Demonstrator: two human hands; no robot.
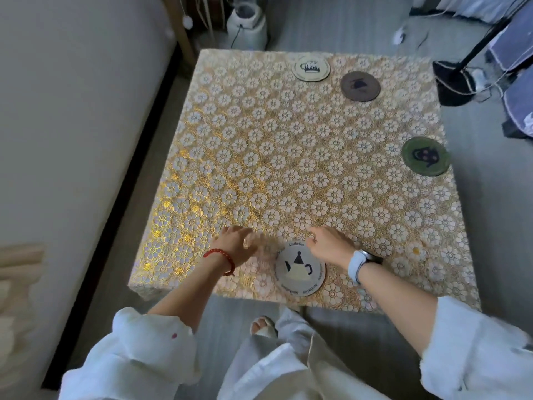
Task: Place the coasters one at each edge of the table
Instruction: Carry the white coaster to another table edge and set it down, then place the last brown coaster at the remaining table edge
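- Sleeves of white cloth frame the bottom of my view, and my two forearms reach forward over the near edge of the table (288,157), which is covered in a gold floral cloth.
- Between my wrists lies the grey teapot coaster (300,268), flat and close to the near edge, roughly at its middle.
- My right hand (328,243) sits just beyond and to the right of that coaster, fingers curled loosely with the tips at its far rim; I cannot tell whether they touch it, and they grip nothing.
- My left hand (238,241) hovers to the left of the coaster, blurred, fingers partly bent and holding nothing.
- Along the far edge rests the cream coaster (311,68); the green coaster (425,156) lies at the right edge.
- Well inside the far right corner sits the brown coaster (360,86), just beside the cream one and belonging to no edge of its own.
- Nothing lies along the left edge, so I judge that side is the one not yet served.
- What matters next: the brown coaster lies far ahead and to the right, diagonally across from both hands, so my right hand has the shorter reach, though the empty edge is on my left.
- All the coasters are round, so no long axis matters for the grasp.
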